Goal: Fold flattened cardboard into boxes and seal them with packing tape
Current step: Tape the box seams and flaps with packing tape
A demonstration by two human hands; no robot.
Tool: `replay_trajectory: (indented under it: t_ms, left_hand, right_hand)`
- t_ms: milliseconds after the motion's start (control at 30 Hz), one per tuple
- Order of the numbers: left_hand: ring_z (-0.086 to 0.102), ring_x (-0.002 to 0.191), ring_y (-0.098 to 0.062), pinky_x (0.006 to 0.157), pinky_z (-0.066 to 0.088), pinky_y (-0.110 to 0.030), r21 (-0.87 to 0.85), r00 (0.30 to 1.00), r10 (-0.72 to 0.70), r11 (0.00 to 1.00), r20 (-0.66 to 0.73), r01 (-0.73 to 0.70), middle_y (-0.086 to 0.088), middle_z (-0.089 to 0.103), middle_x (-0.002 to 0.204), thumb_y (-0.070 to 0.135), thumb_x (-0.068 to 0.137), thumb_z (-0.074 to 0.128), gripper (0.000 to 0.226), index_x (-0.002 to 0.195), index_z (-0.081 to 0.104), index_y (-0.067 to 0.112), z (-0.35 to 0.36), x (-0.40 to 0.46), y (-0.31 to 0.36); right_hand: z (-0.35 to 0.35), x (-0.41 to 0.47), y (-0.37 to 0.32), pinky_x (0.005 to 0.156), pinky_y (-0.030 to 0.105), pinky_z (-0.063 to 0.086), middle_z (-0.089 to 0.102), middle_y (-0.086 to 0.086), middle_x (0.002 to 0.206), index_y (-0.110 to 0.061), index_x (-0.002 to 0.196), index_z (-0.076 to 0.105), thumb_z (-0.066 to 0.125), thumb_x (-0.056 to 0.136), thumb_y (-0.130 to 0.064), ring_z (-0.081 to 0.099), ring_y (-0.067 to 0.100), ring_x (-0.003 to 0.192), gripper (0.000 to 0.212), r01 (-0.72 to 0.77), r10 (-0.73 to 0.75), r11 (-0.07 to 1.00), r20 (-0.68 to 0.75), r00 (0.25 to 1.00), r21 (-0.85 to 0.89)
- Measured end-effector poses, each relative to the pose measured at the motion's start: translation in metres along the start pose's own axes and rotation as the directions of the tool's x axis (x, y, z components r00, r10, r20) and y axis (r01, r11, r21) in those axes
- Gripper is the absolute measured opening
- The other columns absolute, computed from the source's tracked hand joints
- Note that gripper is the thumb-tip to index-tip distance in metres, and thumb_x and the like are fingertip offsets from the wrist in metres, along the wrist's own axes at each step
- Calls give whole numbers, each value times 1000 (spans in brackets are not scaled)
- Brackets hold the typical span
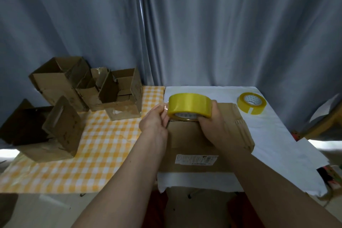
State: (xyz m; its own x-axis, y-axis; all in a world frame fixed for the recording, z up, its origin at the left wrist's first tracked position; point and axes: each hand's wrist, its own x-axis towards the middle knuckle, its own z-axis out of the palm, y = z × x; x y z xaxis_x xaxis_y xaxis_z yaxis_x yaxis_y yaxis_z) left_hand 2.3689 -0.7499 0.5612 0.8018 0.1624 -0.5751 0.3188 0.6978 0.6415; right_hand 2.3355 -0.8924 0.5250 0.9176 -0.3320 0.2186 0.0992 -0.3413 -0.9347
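The left hand [154, 122] pinched the loose tape end between thumb and fingertips at centre frame, while the right hand [212, 124] wrapped its fingers around the yellow tape roll [189, 106], holding it just above the brown cardboard box [196, 146] lying on the white cloth [277, 135]. A clean seal probably called for drawing the strip out taut, aligning it over the flap seam, then pressing it down flat. A spare tape roll [251, 104] sat right of centre, well apart. Folded boxes [88, 89] crowded the checked cloth [103, 144] at left, clear of the work.
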Motion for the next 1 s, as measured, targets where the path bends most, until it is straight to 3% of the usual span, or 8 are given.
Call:
replay_trajectory:
  t_ms: [33,167,433,567,667,800,900,1000]
  left_hand:
    - [68,50,-11,65,58,-26,-7,1000,-22,1000,19,22,-7,71,63,-4,86,65,5,83,64,0,-3,6,2]
    - [70,65,-16,65,59,-28,-62,995,-88,994,44,91,-13,71,69,-2,87,64,4,90,64,-4,-20,18,9]
    - [65,72,-17,75,55,-24,-167,989,-134,976,56,141,-14,66,77,-1,92,58,7,92,60,-7,-36,25,20]
    - [68,80,-20,78,59,-30,-161,987,-111,979,112,128,-14,71,71,-3,86,65,8,93,63,-7,-42,29,22]
    - [71,79,-20,74,60,-32,-130,996,-70,989,49,76,-16,70,87,-4,81,70,23,104,63,-6,-47,34,19]
    - [70,70,-9,85,55,-26,23,998,16,1000,-59,-15,-7,71,83,1,82,71,15,96,65,3,-49,34,13]
    - [66,80,-13,81,52,-29,109,982,37,994,-185,-17,-5,71,86,6,75,79,14,79,67,11,-51,31,10]
    - [62,73,-10,64,52,-25,74,970,13,997,-243,5,-2,69,82,8,74,80,14,84,71,10,-54,33,9]
  right_hand:
    - [-1,2,0,64,15,39,55,-8,88,-14,109,44,56,90,-8,54,10,83,23,1,-1,1000,5,1000,-21]
    - [1,6,0,60,4,38,54,-8,86,-16,107,44,53,92,-6,50,0,78,20,19,-18,997,10,1000,-69]
    - [8,5,6,63,4,37,52,0,102,-16,121,44,54,84,5,49,11,92,44,5,-12,993,-57,998,-115]
    - [14,8,12,74,14,36,52,-1,108,-9,126,50,58,83,3,48,11,99,46,-84,74,993,-127,989,-80]
    - [21,8,13,77,17,35,55,0,107,-6,125,54,54,85,2,50,13,100,40,-65,54,991,-92,994,-115]
    - [24,11,7,70,9,35,53,3,105,-1,125,48,49,86,8,48,14,97,40,45,-53,990,-59,997,-132]
    - [20,17,7,86,15,36,56,10,118,-2,130,46,46,82,13,50,18,107,50,116,-129,973,-58,990,-199]
    - [14,18,11,101,25,32,50,14,133,-8,138,42,43,77,15,45,25,123,66,140,-168,950,-77,983,-280]
